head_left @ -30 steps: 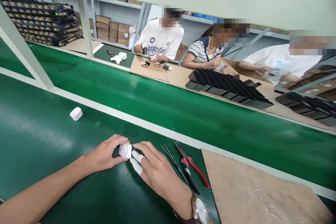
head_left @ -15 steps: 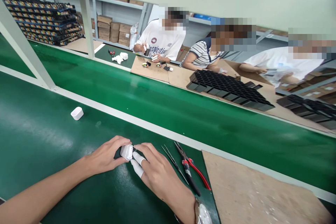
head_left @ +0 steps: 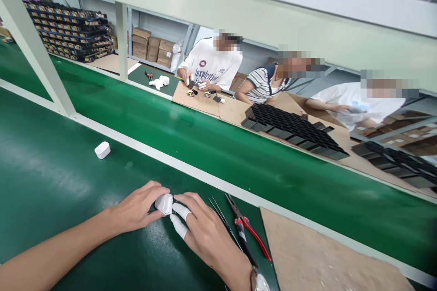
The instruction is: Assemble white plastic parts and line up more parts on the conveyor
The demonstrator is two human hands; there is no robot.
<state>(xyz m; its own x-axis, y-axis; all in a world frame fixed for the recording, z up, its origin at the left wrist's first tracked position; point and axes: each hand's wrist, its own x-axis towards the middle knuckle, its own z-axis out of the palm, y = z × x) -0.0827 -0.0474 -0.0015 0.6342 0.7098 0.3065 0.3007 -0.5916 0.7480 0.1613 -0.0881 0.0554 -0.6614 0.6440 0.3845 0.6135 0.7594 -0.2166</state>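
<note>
My left hand [head_left: 138,207] curls around a small white plastic casing [head_left: 164,203] resting on the dark green bench top [head_left: 51,177]. My right hand [head_left: 201,227], with white finger cots on two fingers, pinches the casing's right end, where something small and dark sits. A second white casing [head_left: 102,149] lies alone farther left on the bench. Metal tweezers [head_left: 223,220] and red-handled pliers [head_left: 246,233] lie just right of my right hand.
A green conveyor belt [head_left: 239,154] runs across behind a grey rail. A cardboard sheet [head_left: 324,259] covers the bench at lower right. Across the belt three people work beside black compartment trays [head_left: 293,129]. Stacked trays [head_left: 68,32] and cartons stand at the back left.
Both hands stay on the casing with only small finger shifts. The camera has tilted upward a little, so the hands sit lower in view.
</note>
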